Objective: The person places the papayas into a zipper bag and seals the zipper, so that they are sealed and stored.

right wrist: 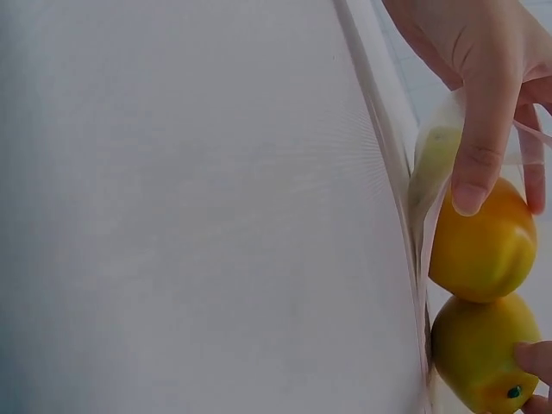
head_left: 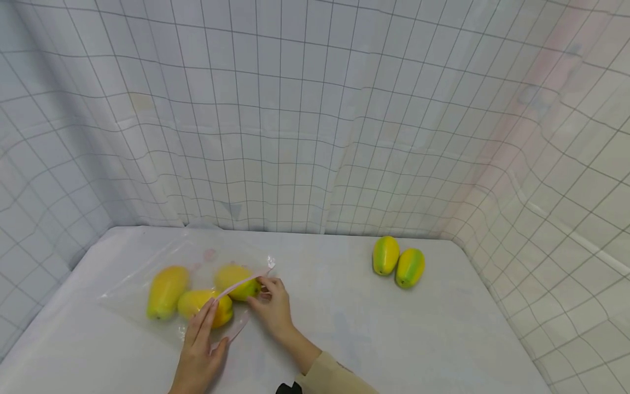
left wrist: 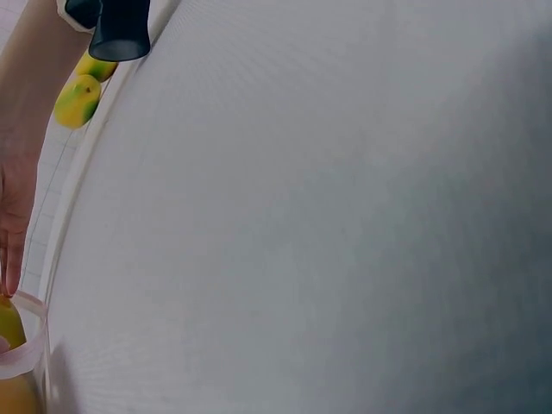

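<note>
A clear plastic bag [head_left: 133,290] with a pink-edged mouth lies on the left of the table, its mouth facing right. Inside are yellow papayas: one deep at the left [head_left: 168,293], one in the middle [head_left: 197,302] and one at the mouth [head_left: 231,276]. My left hand [head_left: 199,345] is at the mouth, straight fingers by the upper edge and thumb spread toward the lower. In the right wrist view its thumb [right wrist: 479,164] lies over the film. My right hand [head_left: 276,306] holds the end of the papaya at the mouth between thumb and fingers.
Two yellow papayas with green stripes, one at left [head_left: 386,255] and one at right [head_left: 410,268], lie side by side at the back right of the white table [head_left: 354,328]. Grid-patterned white curtains [head_left: 295,137] hang behind the table and along both sides.
</note>
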`<state>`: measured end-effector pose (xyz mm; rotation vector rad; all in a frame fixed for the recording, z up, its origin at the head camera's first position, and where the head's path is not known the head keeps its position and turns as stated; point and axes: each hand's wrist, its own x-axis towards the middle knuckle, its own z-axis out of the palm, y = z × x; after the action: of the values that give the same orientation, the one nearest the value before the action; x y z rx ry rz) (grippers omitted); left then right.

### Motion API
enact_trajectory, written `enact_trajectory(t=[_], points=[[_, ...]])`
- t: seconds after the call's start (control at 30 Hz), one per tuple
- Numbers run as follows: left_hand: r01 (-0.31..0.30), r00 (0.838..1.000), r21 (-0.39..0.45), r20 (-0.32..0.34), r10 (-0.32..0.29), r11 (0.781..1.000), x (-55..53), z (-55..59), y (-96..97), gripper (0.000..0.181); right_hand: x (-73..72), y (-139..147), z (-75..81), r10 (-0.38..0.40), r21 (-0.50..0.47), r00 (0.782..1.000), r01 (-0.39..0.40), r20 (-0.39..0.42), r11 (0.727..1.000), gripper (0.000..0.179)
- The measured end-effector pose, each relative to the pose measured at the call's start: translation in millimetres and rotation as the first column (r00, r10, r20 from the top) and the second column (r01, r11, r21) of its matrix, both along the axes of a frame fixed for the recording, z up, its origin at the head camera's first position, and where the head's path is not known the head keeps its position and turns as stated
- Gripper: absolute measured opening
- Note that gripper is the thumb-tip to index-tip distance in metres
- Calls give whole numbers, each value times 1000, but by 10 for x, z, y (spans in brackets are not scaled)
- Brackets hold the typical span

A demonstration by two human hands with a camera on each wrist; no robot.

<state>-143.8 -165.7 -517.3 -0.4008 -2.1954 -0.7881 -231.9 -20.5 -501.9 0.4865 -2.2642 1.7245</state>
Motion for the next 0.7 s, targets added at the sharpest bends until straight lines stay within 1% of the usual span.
enact_trajectory(t=[0.2, 0.3, 0.4, 0.53, 0.63, 0.7], points=[[13, 997, -1, -76, -13, 1000, -26, 1, 7, 68, -2, -74, -27, -45, 25, 996, 46, -72, 999, 34], [22, 994, 1, -108, -22, 1000, -40, -12, 6, 68, -1, -104, -43, -40, 21, 997, 42, -71, 999, 32], [42, 989, 17, -142, -39, 999, -60, -25, 3, 67, 0, -120, -48, -16, 19, 999, 17, -41, 1000, 31], [65, 984, 35, -168, -58, 997, -78, -25, -1, 66, -3, -126, -58, 34, 32, 999, -35, 2, 999, 33], [67, 984, 36, -169, -60, 997, -76, -16, 3, 66, -7, -124, -62, 65, 34, 997, -66, 41, 997, 34], [69, 984, 37, -166, -62, 997, -73, -9, 5, 66, -6, -117, -51, 82, 14, 993, -83, 81, 996, 35]])
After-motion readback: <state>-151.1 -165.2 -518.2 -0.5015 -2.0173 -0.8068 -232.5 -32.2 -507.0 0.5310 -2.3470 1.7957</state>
